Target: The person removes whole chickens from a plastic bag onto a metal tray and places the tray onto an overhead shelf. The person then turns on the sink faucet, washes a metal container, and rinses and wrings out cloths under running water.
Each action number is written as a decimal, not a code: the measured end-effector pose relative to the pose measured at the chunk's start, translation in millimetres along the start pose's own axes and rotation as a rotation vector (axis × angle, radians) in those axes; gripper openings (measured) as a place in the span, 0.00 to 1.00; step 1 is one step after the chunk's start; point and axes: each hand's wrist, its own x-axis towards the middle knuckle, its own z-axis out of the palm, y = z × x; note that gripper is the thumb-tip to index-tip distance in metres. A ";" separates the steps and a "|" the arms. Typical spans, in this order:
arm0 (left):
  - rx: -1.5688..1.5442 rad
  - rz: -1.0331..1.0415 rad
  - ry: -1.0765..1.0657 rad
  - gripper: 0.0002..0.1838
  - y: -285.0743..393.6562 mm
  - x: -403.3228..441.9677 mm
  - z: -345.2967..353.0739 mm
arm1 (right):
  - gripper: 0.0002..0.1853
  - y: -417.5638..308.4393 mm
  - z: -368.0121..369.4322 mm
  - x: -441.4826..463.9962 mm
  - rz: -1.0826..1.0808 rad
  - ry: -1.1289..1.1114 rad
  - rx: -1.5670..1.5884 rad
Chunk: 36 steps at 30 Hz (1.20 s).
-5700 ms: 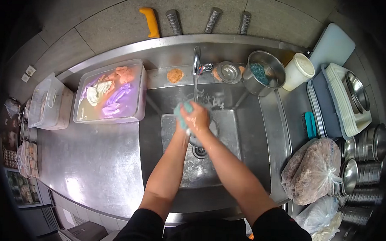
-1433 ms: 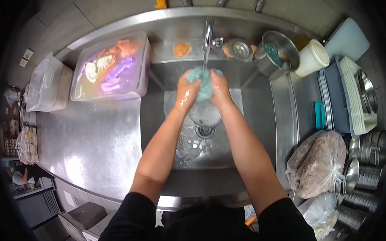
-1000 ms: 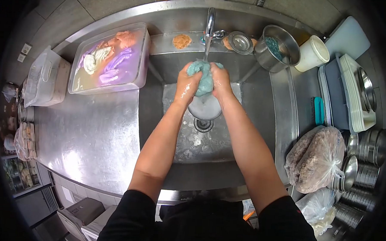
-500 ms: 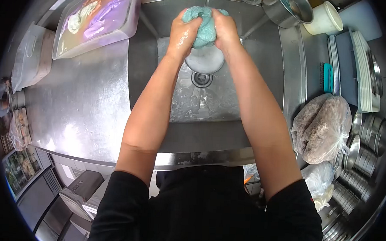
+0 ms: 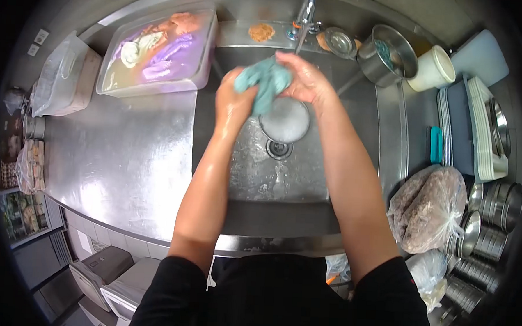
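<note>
A wet teal cloth (image 5: 265, 81) is bunched up over the sink (image 5: 283, 187). My left hand (image 5: 231, 100) grips its left side, fingers wrapped round it. My right hand (image 5: 304, 80) lies against the cloth's right side with its fingers apart and the palm partly showing. Below the cloth, a round bowl of foamy water (image 5: 285, 122) stands in the sink beside the drain (image 5: 279, 148). The faucet (image 5: 307, 10) is just behind my right hand, with water running from it.
A clear tub (image 5: 204, 73) with purple, white and orange cloths in cloudy water stands on the left counter (image 5: 121, 157). At the right are a steel pot (image 5: 367, 65), a white bucket (image 5: 443, 66), a teal brush (image 5: 436, 145), stacked trays (image 5: 478, 120) and bagged food (image 5: 436, 211).
Both hands and the cloth have shifted left of the faucet's stream. My right hand has opened against the cloth, which both hands gripped before. The camera view has also shifted.
</note>
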 end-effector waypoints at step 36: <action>0.299 0.249 -0.201 0.28 -41.7 -37.8 65.8 | 0.22 100.9 -88.1 -24.3 -0.061 0.475 0.430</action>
